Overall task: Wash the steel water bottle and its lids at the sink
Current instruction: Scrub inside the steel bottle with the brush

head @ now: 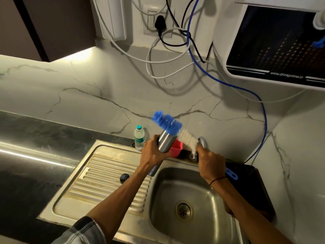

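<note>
Left hand (153,152) grip clamped round the steel water bottle (164,143), fingers curled about its upper body. Bottle tilted, mouth up and to the far side, base low toward the near left; held in the air over the far-left rim of the sink (168,233). Right hand (210,164) grip closed on the handle of a bottle brush (173,128); blue handle end shows past the wrist on the right. Brush bristles, blue at the tip and white nearer the hand, lie outside the bottle, just beyond its mouth, somewhat blurred. Whether bristles touch the mouth: cannot tell.

Black round lid (124,177) rests on the ribbed drainboard (109,182), left of the basin. Drain (183,211) in the basin floor, near side.

Behind the bottle: red container (175,148) at the sink's far edge. Tap (202,142) just beside the right hand, partly hidden by it. Small clear plastic bottle (139,137), teal cap, upright on the dark tabletop (35,138) at the sink's far-left corner. Black perforated tray (249,184) right of the sink, under the right forearm.

Marble-look wall (88,88) behind; white, black and blue cables (226,83) looping down it from a socket (159,22). Water purifier (274,44) mounted far right.
</note>
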